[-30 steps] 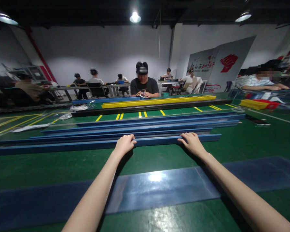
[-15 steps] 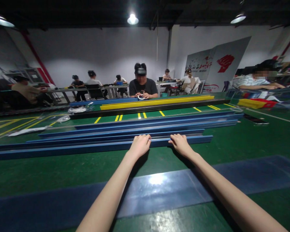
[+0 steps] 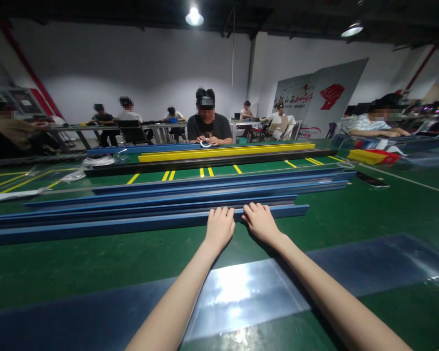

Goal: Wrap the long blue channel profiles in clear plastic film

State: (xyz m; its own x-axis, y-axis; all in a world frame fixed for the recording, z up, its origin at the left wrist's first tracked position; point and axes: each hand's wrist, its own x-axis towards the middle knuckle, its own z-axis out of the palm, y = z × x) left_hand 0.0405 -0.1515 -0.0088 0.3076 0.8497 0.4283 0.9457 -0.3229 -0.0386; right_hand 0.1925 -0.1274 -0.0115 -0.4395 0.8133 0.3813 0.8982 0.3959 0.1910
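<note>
Across the green table lies a long blue channel rail [image 3: 131, 228], the nearest of several. My left hand [image 3: 221, 229] has its fingers curled over the top edge of this rail, near its right part. Just to the right, my right hand [image 3: 261, 223] is bent over the same edge, with a narrow gap between the two hands. My fingertips are hidden behind the edge. Beneath my forearms a clear plastic sheet [image 3: 237, 287] is spread flat, reflecting the ceiling light.
More blue rails [image 3: 190, 194] lie behind. Farther off are a black rail [image 3: 205, 164] and a yellow rail [image 3: 227, 152]. A co-worker [image 3: 209, 127] sits opposite, handling a white ring-shaped thing. A phone [image 3: 373, 181] and a yellow tray [image 3: 366, 156] are at the right; crumpled plastic [image 3: 98, 161] is at the left.
My hands have come closer together along the rail, the left moving right and the right moving left. The view has shifted slightly to the right.
</note>
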